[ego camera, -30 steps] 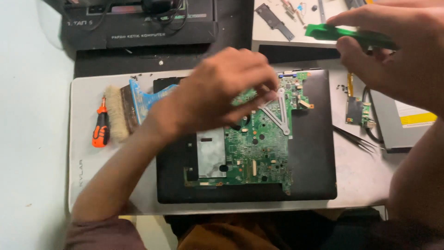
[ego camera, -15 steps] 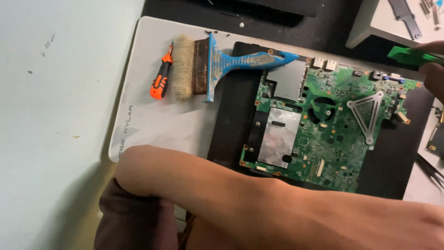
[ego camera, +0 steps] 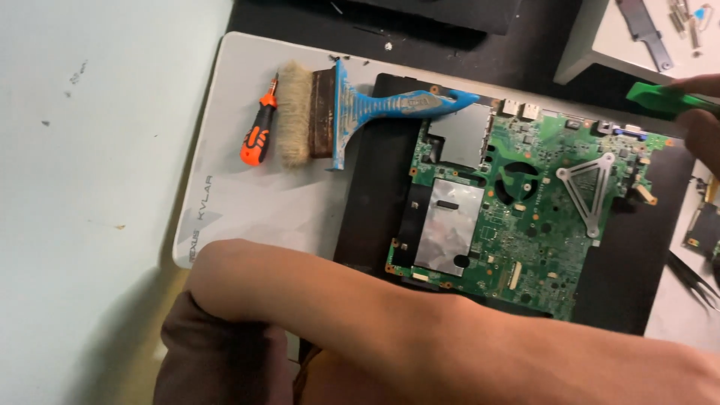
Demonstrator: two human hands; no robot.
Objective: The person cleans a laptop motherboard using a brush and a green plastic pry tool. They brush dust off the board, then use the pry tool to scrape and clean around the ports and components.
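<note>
A green laptop motherboard [ego camera: 525, 225] with a grey triangular bracket [ego camera: 589, 187] lies on a black laptop shell [ego camera: 375, 187]. My right hand [ego camera: 705, 124] shows only at the right edge, beyond the board's far right corner, its fingers closed on a flat green plastic pry tool [ego camera: 660, 97]. My left forearm [ego camera: 420, 330] lies across the bottom of the view, just in front of the board's near edge. It runs off the right side, so the left hand itself is hidden.
A blue-handled paint brush [ego camera: 352, 109] and an orange screwdriver [ego camera: 255, 127] lie on the grey work mat [ego camera: 247, 202] left of the shell. A small circuit board [ego camera: 701, 225] and black tweezers [ego camera: 694, 281] lie at the right. A white tray [ego camera: 600, 37] holds small parts.
My left hand has come off the motherboard and gone out of view to the right, the forearm now lying low across the front. The view has swung left. The right hand still holds the green tool.
</note>
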